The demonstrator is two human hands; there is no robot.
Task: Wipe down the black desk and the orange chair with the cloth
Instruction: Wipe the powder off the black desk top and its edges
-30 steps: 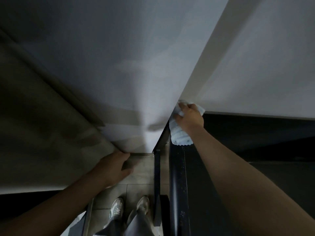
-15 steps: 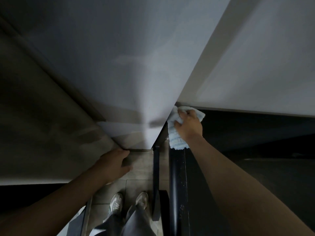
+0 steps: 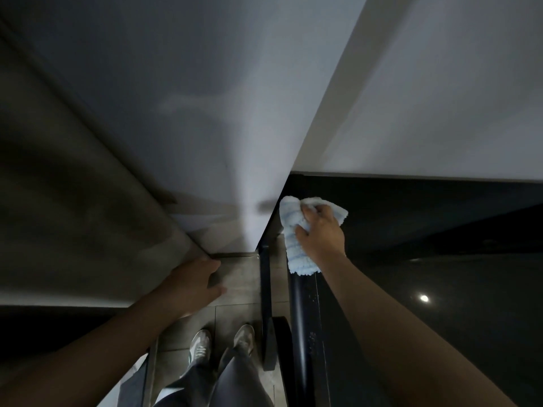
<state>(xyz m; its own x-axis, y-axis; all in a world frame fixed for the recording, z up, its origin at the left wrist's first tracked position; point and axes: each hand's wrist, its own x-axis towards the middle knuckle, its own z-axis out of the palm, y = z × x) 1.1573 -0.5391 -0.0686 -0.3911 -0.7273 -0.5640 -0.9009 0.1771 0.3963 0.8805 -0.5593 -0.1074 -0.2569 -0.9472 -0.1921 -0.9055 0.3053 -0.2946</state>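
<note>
A: Gripping the cloth (image 3: 296,233), the right hand (image 3: 321,230) has its fingers curled around a bunched, pale blue-and-white fold. Confirm location.

B: Cloth is pressed against the left edge of the black desk (image 3: 440,289), near the desk's far corner where it meets the white wall (image 3: 440,98). Its lower end hangs over the rounded edge.

A: Left hand (image 3: 195,284) status?

B: Fingers spread and holding nothing, laid flat near the bottom corner of a grey panel (image 3: 73,215), above the tiled floor (image 3: 241,277).

A: Desk surface condition?

B: Glossy and dark; one small round light reflection shows at the right.

A: Other items?

B: Two pale shoes (image 3: 201,346) stand on the floor between the arms. The orange chair is not visible.
</note>
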